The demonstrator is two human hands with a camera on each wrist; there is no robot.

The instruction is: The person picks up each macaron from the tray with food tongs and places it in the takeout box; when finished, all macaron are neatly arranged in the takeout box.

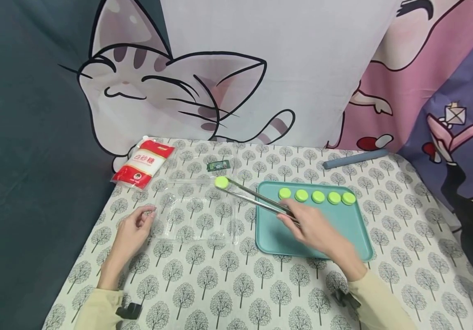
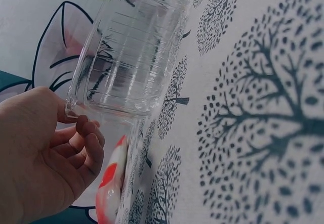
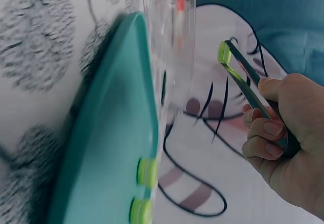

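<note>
My right hand (image 1: pixel 312 227) grips metal tongs (image 1: pixel 261 197), whose tips hold a bright green macaron (image 1: pixel 221 182) raised above the far right part of a clear plastic container (image 1: pixel 195 239). With thumb and forefinger, my left hand (image 2: pixel 55 148) pinches the near corner of the container's rim, seen in the left wrist view. Several more green macarons (image 1: pixel 318 197) stand in a row along the far edge of a teal tray (image 1: pixel 269 236), below and beyond the right hand. In the right wrist view the held macaron (image 3: pixel 224 52) is seen edge-on between the tong tips.
The container's lid lies open behind it, carrying a small green label (image 1: pixel 218 165). At the back left is a red and white bag of sugar (image 1: pixel 142 164). A grey-blue bar (image 1: pixel 356 158) lies behind the tray. Cartoon curtains hang behind the tree-patterned tablecloth (image 1: pixel 244 284).
</note>
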